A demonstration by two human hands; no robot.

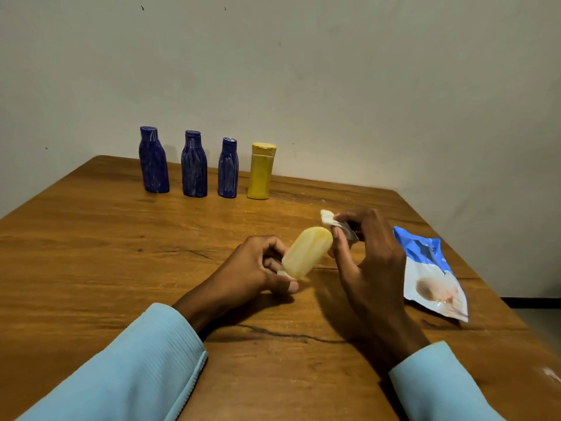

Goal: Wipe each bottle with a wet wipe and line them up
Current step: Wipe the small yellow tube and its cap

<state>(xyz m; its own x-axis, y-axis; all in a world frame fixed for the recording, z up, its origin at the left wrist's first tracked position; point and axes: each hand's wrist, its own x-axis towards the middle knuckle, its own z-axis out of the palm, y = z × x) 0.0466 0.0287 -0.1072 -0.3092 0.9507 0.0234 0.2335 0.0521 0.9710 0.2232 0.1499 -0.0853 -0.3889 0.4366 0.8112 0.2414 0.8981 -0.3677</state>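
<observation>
The left hand (258,265) is holding one pale yellow bottle (306,252) near its lower end, with the fingers curled round it. The bottle is smooth, rounded like a long oval, and it is tilting up and to the right, above the table. A little white bit is peeking out under the fingers at its low end; what it is cannot be told.

The right hand (370,262) is pinching one white wet wipe (334,221) between thumb and fingers. The wipe is soft and crumpled, and it is sitting just beside the top end of the pale bottle. Whether it is touching the bottle cannot be told.

Four more bottles are standing upright in a row at the back of the table, close to the wall. Three are dark blue with thin pale streaks: the tall blue bottle (154,161) on the left, the middle blue bottle (194,165), and the small blue bottle (228,168). They have narrow necks and wider bodies. The fourth is the yellow bottle (260,171), straight-sided with a flat cap. That is making five bottles in all.

One shiny blue and white wipe packet (431,271) is lying flat to the right of the right hand. The table (106,238) is brown wood with dark lines and one long crack near the front. Two light blue ribbed sleeves (127,366) are covering the arms.
</observation>
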